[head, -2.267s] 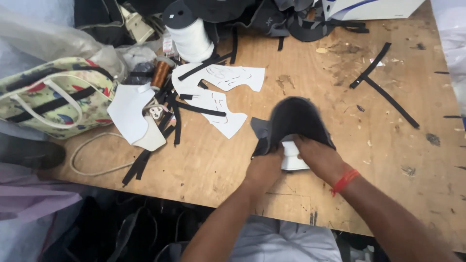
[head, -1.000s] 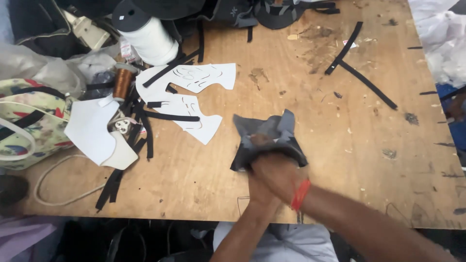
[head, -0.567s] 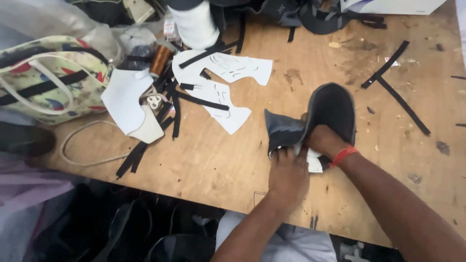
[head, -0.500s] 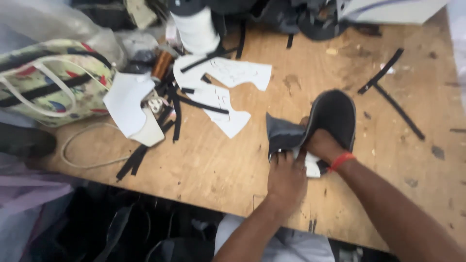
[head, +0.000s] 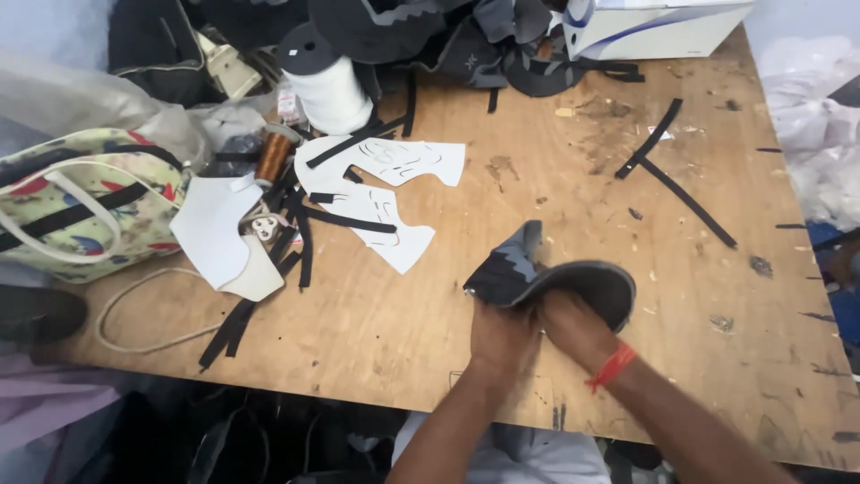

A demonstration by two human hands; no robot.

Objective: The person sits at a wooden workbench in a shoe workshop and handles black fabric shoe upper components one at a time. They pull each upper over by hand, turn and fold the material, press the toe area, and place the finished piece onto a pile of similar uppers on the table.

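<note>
Both my hands work a dark shoe upper near the front of the wooden table. My left hand grips its grey, folded left part. My right hand, with a red band at the wrist, is tucked under the black curved part and holds it. The piece is lifted slightly off the tabletop and tilted. My fingers are mostly hidden by the fabric.
White paper patterns and black strips lie left of centre. A white thread cone and a copper spool stand behind them. A floral bag sits far left, a white box at the back, two crossed black strips right.
The shoe piece has been turned and flattened between my hands, its black part now lying lower and wider. My view shifted a little; the rest of the table stays as it was.
</note>
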